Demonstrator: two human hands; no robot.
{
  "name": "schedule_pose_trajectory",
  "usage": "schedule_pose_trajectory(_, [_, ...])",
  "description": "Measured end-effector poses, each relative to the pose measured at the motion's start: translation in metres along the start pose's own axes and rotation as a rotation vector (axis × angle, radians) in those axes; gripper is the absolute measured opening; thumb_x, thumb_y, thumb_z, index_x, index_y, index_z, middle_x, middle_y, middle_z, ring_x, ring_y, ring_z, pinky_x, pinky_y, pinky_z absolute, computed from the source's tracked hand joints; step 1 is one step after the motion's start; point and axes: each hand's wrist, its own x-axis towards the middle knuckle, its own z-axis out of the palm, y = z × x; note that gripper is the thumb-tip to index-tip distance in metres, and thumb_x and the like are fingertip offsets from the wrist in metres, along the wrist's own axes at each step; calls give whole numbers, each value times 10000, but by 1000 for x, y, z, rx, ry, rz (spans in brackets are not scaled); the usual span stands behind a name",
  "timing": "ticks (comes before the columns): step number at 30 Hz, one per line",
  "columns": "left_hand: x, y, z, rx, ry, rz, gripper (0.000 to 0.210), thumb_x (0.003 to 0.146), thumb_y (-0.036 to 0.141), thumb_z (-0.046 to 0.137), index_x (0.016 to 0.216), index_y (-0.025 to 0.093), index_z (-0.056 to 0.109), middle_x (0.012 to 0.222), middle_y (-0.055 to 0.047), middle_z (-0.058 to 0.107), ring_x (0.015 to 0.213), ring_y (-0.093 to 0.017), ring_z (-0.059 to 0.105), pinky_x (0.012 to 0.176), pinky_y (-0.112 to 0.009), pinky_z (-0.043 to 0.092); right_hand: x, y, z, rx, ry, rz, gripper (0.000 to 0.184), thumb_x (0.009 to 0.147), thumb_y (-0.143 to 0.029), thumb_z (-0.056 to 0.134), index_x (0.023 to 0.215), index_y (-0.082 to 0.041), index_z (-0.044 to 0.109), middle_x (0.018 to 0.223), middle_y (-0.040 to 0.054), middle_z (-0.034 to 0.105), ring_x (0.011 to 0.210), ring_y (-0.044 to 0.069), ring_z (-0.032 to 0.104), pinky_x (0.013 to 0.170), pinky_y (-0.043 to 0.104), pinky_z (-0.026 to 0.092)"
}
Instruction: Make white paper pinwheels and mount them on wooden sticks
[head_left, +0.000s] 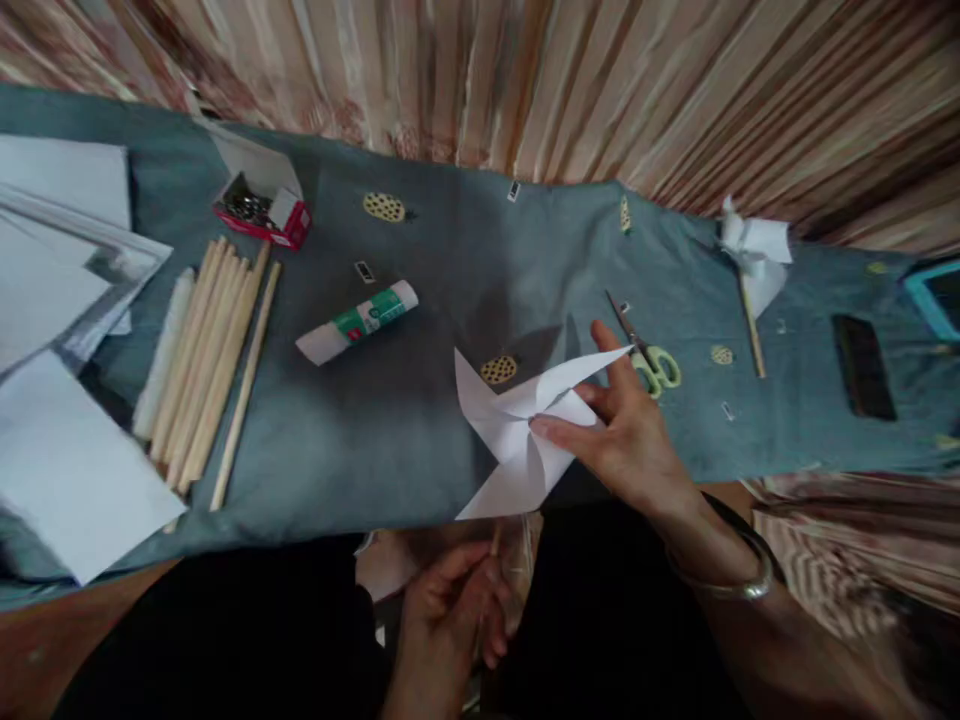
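Note:
A white paper pinwheel (517, 445) with several curled blades is held over the front edge of the cloth. My right hand (626, 435) is closed on it, the thumb pressed near its centre and the fingers behind the paper. Lower down, between my knees, my left hand (457, 610) is wrapped round a thin wooden stick (496, 538); its upper end passes up toward the pinwheel, and I cannot tell whether the two are joined. Green-handled scissors (656, 368) lie just beyond my right hand.
On the blue-grey cloth (420, 420) are a glue stick (360, 322), a bundle of wooden sticks (206, 370), a red box of metal pins (266, 212) and white paper sheets (82, 470). Toward the right lie a finished pinwheel on a stick (752, 262) and a dark phone (862, 367).

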Motion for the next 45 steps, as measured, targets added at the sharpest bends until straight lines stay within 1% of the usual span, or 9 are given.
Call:
schedule_pose_trajectory(12, [15,-10,-20,142,-110,80,480,659,581,790,861,150,732,640,2,644,384,-69,504,369,-183,379,2,4,-4,-222,-68,-79,924,700,-236,777,1507,-231,327,905,26,763,794,223,729,739,370,615])
schedule_pose_trajectory(16, [17,-9,-20,160,-124,126,475,674,593,773,855,154,744,648,-6,646,393,-66,483,390,-192,377,-3,1,-3,-316,-77,-198,670,721,-226,748,1359,-220,543,908,27,753,779,197,722,678,303,602])
schedule_pose_trajectory(19, [17,-5,-19,187,-114,192,471,701,593,754,875,156,755,661,-13,644,414,-51,441,423,-191,361,-16,1,-4,-342,-76,-340,474,784,-206,695,1251,-240,621,941,15,752,801,164,724,671,251,592])
schedule_pose_trajectory(25, [16,-5,-18,173,-47,223,460,697,604,757,793,155,732,638,1,585,493,-49,388,467,-173,290,-44,1,-10,-450,-74,-520,459,839,-149,648,1280,-250,569,907,-20,745,736,120,711,682,215,588])
schedule_pose_trajectory(30, [19,-8,-19,111,-10,283,479,693,613,755,791,146,716,602,18,552,449,-26,281,442,-181,208,-53,-6,-12,-491,-26,-611,380,870,-168,621,1237,-260,588,985,-5,742,801,141,716,709,232,592])
schedule_pose_trajectory(35, [18,2,-22,86,-52,273,443,670,560,794,791,143,708,603,16,574,432,-25,300,432,-182,208,-65,-16,-21,-409,-153,-727,402,886,-201,594,1281,-270,558,958,10,739,798,165,718,704,265,600])
schedule_pose_trajectory(39, [12,12,-23,121,-3,365,442,659,553,801,803,140,735,565,8,591,453,-54,395,474,-187,337,-71,-25,-28,-374,-178,-797,402,932,-290,574,1331,-292,525,959,14,733,820,167,712,707,265,587])
schedule_pose_trajectory(42, [3,27,-24,156,41,423,447,656,511,813,916,152,756,696,-45,689,626,-144,580,628,-251,479,-70,-29,-28,-368,-180,-892,364,984,-334,490,1344,-286,520,927,19,736,813,162,712,693,254,573])
schedule_pose_trajectory(45, [-9,50,-27,292,116,559,407,647,493,813,873,156,776,782,-69,720,746,-201,631,713,-290,502,-71,-28,-26,-409,-178,-992,404,974,-288,503,1375,-247,481,924,32,732,791,168,703,695,276,563])
